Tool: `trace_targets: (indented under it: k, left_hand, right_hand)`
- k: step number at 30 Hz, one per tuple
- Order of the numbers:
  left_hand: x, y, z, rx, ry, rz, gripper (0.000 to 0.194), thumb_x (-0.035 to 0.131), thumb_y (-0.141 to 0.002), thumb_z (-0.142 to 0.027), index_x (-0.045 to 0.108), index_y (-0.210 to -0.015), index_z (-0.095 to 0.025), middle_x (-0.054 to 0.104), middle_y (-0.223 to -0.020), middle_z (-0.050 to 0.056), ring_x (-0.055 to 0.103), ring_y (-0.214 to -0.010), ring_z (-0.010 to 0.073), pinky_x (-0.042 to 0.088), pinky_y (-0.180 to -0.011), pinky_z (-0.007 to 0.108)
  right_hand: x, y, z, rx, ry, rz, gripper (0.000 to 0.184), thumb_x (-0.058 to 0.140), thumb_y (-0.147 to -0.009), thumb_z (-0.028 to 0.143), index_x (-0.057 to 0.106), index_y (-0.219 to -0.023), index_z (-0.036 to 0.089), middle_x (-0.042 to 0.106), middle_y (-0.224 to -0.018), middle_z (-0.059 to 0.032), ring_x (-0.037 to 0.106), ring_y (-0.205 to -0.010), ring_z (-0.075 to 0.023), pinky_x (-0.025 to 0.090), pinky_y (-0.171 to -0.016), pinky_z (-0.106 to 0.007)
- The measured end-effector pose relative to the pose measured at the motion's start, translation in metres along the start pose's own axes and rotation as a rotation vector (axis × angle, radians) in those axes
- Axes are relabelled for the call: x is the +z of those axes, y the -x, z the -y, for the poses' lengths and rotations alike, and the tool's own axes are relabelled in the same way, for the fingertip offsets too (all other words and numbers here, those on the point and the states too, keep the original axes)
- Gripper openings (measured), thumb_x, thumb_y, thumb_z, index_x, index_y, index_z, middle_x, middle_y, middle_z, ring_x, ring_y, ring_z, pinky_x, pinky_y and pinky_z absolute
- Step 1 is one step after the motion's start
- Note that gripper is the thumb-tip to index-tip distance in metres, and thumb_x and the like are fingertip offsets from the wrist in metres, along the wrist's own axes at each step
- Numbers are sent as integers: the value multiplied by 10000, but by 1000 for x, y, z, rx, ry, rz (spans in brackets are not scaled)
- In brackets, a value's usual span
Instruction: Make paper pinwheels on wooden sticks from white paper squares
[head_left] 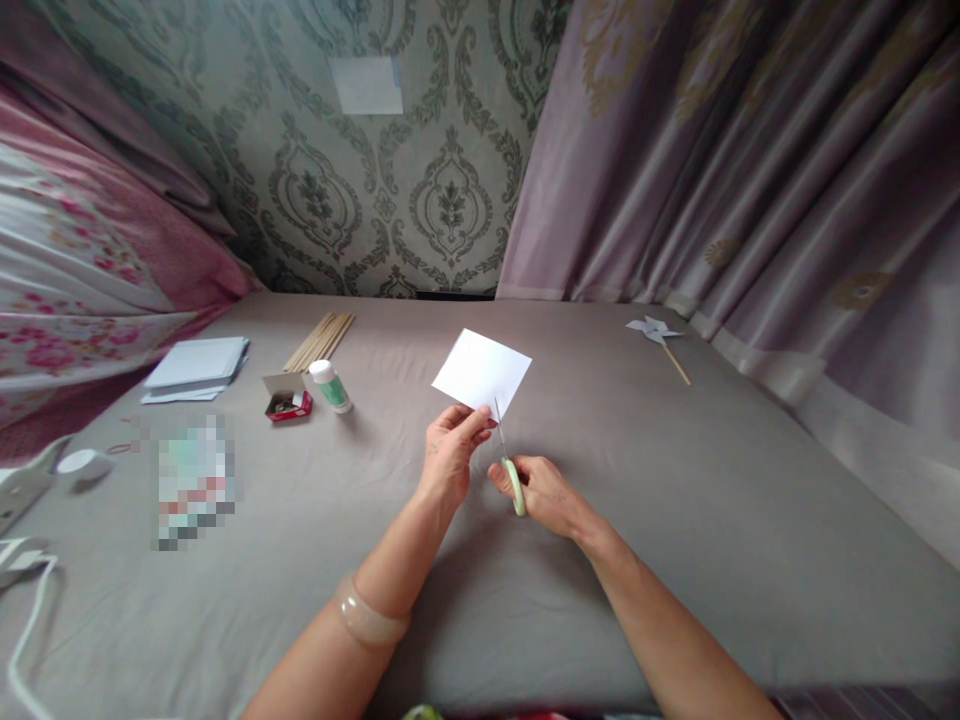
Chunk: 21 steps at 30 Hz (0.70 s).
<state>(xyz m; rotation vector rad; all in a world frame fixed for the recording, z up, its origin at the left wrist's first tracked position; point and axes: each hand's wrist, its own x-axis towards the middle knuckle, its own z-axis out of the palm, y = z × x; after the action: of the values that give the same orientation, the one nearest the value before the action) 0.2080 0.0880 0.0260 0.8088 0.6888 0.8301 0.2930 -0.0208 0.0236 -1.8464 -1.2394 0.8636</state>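
Observation:
A square of white paper (482, 366) is held up over the grey cloth near the middle of the head view. My left hand (452, 446) pinches its lower edge between thumb and fingers. My right hand (546, 492) grips a pair of scissors (516, 487) with pale green handles. Their blades point up and away, and they meet the paper at its lower corner, close beside my left thumb. How far any cut runs into the sheet I cannot make out.
Left of my hands are a glue bottle (331, 387), a small red box (289, 404) of tiny pieces, wooden sticks (320, 342) and stacked paper (196, 365). A paper pinwheel (655, 331) lies at the far right. A power strip (16, 495) with a white cable sits at the left edge.

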Motion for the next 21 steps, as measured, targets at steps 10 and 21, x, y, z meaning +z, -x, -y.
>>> trace_targets:
  k: [10, 21]
  left_hand:
    - [-1, 1, 0, 7, -17, 6, 277, 823, -546, -308, 615, -617, -139, 635, -637, 12, 589, -619, 97, 434, -628, 223]
    - [0, 1, 1, 7, -15, 16, 266, 820, -558, -294, 609, -609, -142, 640, -646, 11, 593, -634, 100, 448, -649, 229]
  right_hand:
    - [0, -1, -3, -18, -36, -16, 510, 546, -782, 610, 424, -533, 181, 332, -542, 47, 296, -549, -89, 229, -476, -236]
    - [1, -2, -2, 31, -50, -42, 499, 574, -755, 603, 467, -527, 172, 358, -527, 46, 306, -541, -89, 240, -487, -239]
